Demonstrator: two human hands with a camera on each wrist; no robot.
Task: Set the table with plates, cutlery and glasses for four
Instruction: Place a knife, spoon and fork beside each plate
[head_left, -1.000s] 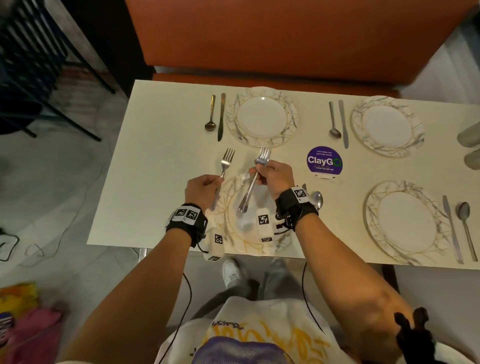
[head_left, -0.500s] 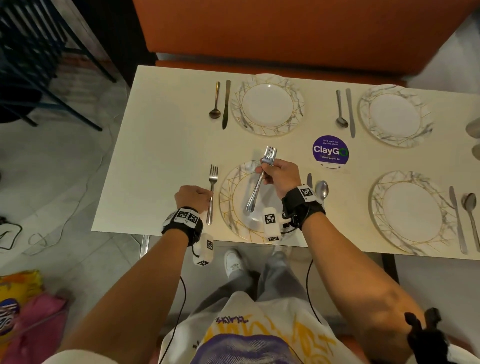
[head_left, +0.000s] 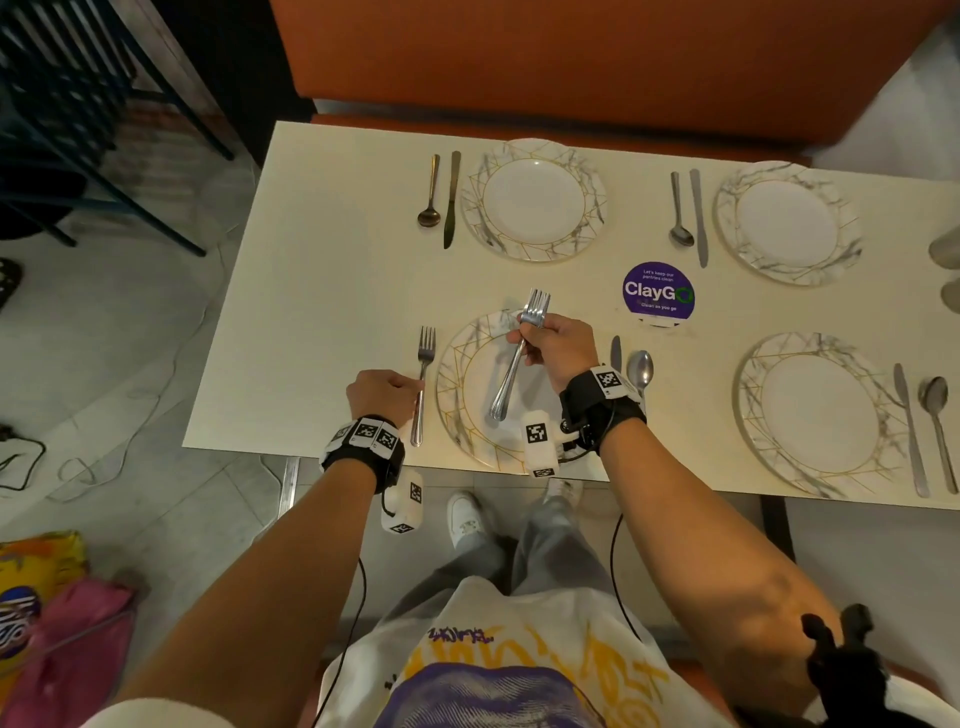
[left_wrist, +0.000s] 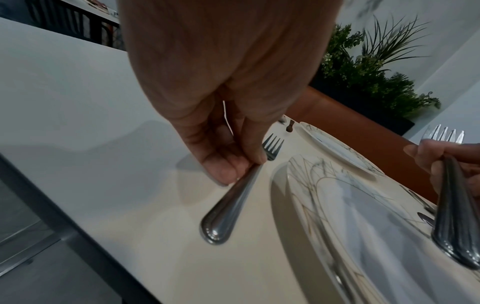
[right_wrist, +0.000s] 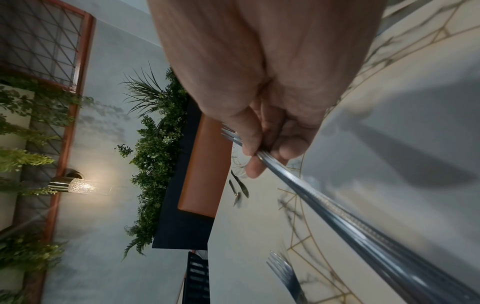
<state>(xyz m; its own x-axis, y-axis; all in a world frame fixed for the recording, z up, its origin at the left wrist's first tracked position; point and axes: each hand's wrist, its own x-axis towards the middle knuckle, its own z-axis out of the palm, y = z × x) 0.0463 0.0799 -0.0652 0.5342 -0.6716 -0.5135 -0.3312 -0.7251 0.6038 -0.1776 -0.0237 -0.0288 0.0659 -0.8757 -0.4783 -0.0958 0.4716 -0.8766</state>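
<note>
A cream table (head_left: 322, 312) carries marbled plates with gold lines. Left of the near left plate (head_left: 453, 400) a fork (head_left: 423, 384) lies flat, tines away from me. My left hand (head_left: 387, 392) pinches its handle between thumb and fingertip, seen close in the left wrist view on the fork (left_wrist: 233, 201) under the left hand (left_wrist: 233, 166). My right hand (head_left: 527, 340) grips a bundle of forks (head_left: 511, 371) above that plate, tines up. The right wrist view shows the right hand (right_wrist: 257, 162) curled round the forks (right_wrist: 337, 209).
Each plate has a knife and spoon beside it, such as the knife (head_left: 615, 353) and spoon (head_left: 640, 369) by my right wrist. A purple ClayGo sticker (head_left: 658, 291) marks the table's middle. Glasses (head_left: 945, 249) stand at the right edge. An orange bench (head_left: 571, 62) lines the far side.
My left hand brought one fork down from the air and laid it on the table left of the near plate. The right hand keeps its forks above the plate.
</note>
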